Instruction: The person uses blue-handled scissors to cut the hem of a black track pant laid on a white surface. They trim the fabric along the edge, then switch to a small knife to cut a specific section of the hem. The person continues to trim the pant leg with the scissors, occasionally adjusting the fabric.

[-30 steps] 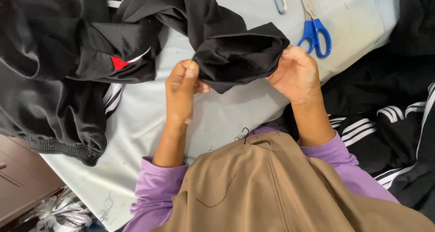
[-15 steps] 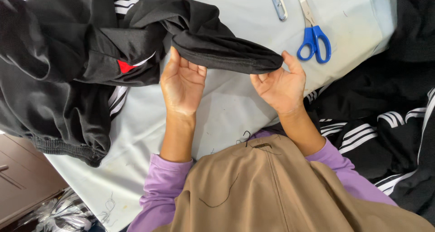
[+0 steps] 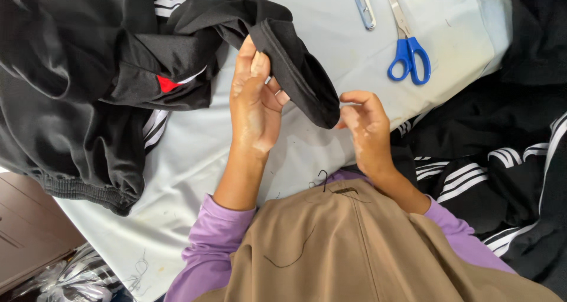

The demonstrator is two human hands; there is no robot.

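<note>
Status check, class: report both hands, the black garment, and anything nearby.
Left hand gripping black garment cuff. Right hand open at its tip. Blue scissors lie clear.

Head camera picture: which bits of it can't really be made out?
- Scissors: blade tips cut off by the top edge.
- Metal tool beside them: upper part cut off by the top edge, kind unclear.
- Left hand: fingertips hidden behind the black cuff.
- Right hand: whether it touches the cuff's end is unclear.
- Striped garment: cut off by the right edge.
</note>
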